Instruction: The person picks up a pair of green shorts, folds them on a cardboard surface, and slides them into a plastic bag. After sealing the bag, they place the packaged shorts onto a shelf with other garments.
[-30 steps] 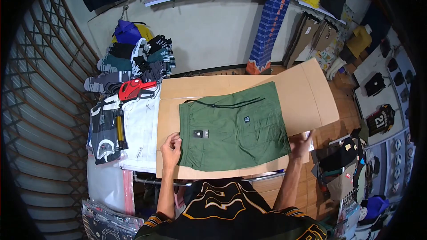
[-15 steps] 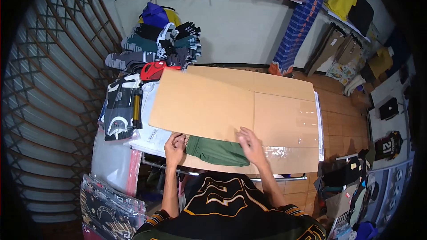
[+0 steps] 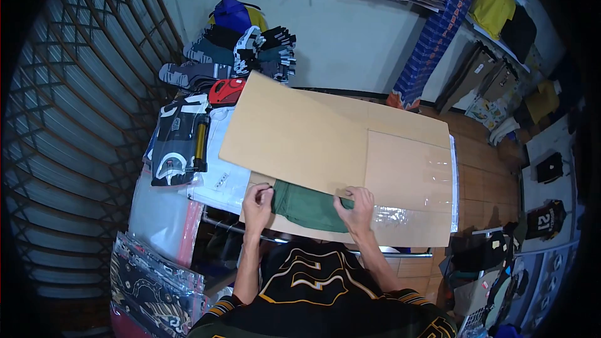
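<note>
A large brown cardboard sheet (image 3: 407,163) lies on the table, and its left flap (image 3: 294,131) is raised over a folded dark green cloth (image 3: 310,206). The cloth shows below the flap's front edge. My left hand (image 3: 258,205) is at the cloth's left end with fingers curled; what they hold, if anything, is hidden. On the cloth's right part my right hand (image 3: 355,208) pinches at the flap's edge, thumb on the green cloth. The far part of the cloth is covered by the flap.
Bagged dark clothing (image 3: 178,141) and a red object (image 3: 226,91) lie left of the cardboard. Socks (image 3: 250,53) are piled behind. Packaged garments (image 3: 150,291) sit at lower left. A blue pillar (image 3: 438,37) stands beyond the table.
The view has shifted slightly. The flap's far left corner stands higher. My right hand's fingers have closed near the flap's edge, and the green cloth looks flatter.
</note>
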{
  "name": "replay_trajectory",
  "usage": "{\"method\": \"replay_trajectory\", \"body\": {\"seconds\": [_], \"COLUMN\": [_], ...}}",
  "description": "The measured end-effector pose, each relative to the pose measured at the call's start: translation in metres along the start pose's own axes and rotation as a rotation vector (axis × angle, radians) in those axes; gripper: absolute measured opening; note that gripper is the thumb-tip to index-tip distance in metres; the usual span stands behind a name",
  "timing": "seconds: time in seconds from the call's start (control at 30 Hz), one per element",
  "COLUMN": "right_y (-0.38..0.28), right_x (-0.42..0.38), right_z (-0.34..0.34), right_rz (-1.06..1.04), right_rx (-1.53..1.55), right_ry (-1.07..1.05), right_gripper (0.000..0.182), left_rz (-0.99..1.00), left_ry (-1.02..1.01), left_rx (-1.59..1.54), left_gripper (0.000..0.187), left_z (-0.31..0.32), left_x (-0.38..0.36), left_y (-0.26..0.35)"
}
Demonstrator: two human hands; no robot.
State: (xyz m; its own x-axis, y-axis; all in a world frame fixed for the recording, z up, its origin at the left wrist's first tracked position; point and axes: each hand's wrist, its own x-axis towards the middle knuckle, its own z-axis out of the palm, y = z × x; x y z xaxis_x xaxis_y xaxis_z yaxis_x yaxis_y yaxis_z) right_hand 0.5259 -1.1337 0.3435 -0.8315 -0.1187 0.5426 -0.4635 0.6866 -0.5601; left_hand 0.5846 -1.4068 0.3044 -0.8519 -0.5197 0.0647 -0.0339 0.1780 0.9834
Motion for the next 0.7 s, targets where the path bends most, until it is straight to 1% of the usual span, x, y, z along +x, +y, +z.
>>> {"method": "replay_trajectory", "body": {"seconds": [0.03,0.07,0.1,0.13,0.17,0.2,0.23,0.27,0.3,0.33,0.37,0.4,0.43,0.5,0.53,0.57,0.63,0.67,0.7], "right_y": [0.002,0.005,0.007,0.008,0.011,0.012,0.014,0.015,0.016,0.015,0.013,0.012,0.012,0.013,0.014,0.014,0.014,0.014,0.019], "right_x": [-0.002,-0.004,-0.005,-0.007,-0.011,-0.015,-0.018,-0.020,-0.022,-0.025,-0.026,-0.028,-0.030,-0.035,-0.037,-0.037,-0.034,-0.030,-0.027], "right_z": [-0.003,-0.007,-0.010,-0.012,-0.013,-0.015,-0.018,-0.023,-0.027,-0.031,-0.034,-0.038,-0.040,-0.042,-0.041,-0.041,-0.039,-0.039,-0.033], "right_rz": [0.001,0.052,0.102,0.103,0.208,0.313,0.314,0.397,0.480,0.589,0.589,0.644,0.699,0.708,0.719,0.724,0.735,0.748,0.751], "right_rx": [0.000,0.045,0.090,0.087,0.172,0.256,0.253,0.282,0.311,0.423,0.421,0.475,0.530,0.534,0.544,0.543,0.536,0.544,0.547], "right_ry": [-0.003,0.046,0.098,0.098,0.162,0.226,0.228,0.251,0.274,0.278,0.284,0.299,0.317,0.322,0.317,0.325,0.286,0.241,0.247], "right_gripper": [0.035,0.031,0.028,0.028,0.023,0.019,0.019,0.016,0.018,0.023,0.023,0.024,0.026,0.026,0.026,0.026,0.025,0.023,0.023], "left_rz": [0.122,0.056,0.182,0.190,0.198,0.197,0.181,0.166,0.169,0.160,0.152,0.176,0.183,0.186,0.225,0.230,0.234,0.234,0.239], "left_ry": [0.004,-0.008,-0.020,-0.034,-0.048,-0.052,-0.053,-0.055,-0.059,-0.064,-0.069,-0.067,-0.073,-0.065,-0.047,-0.054,-0.061,-0.040,-0.045], "left_rx": [0.144,0.182,0.326,0.395,0.463,0.462,0.522,0.582,0.579,0.638,0.698,0.690,0.687,0.565,0.538,0.540,0.398,0.397,0.400], "left_gripper": [0.020,0.020,0.025,0.030,0.036,0.036,0.041,0.045,0.045,0.046,0.046,0.042,0.042,0.035,0.026,0.026,0.021,0.018,0.018], "left_z": [0.006,0.012,0.018,0.024,0.031,0.038,0.045,0.052,0.059,0.065,0.071,0.075,0.078,0.079,0.079,0.077,0.071,0.068,0.065], "left_x": [-0.002,-0.004,-0.002,-0.002,-0.001,0.001,0.005,0.009,0.012,0.015,0.017,0.018,0.021,0.026,0.027,0.029,0.034,0.034,0.035], "left_y": [0.007,0.031,0.031,0.033,0.041,0.043,0.044,0.045,0.046,0.047,0.047,0.045,0.039,0.031,0.027,0.023,0.015,0.018,0.019]}}
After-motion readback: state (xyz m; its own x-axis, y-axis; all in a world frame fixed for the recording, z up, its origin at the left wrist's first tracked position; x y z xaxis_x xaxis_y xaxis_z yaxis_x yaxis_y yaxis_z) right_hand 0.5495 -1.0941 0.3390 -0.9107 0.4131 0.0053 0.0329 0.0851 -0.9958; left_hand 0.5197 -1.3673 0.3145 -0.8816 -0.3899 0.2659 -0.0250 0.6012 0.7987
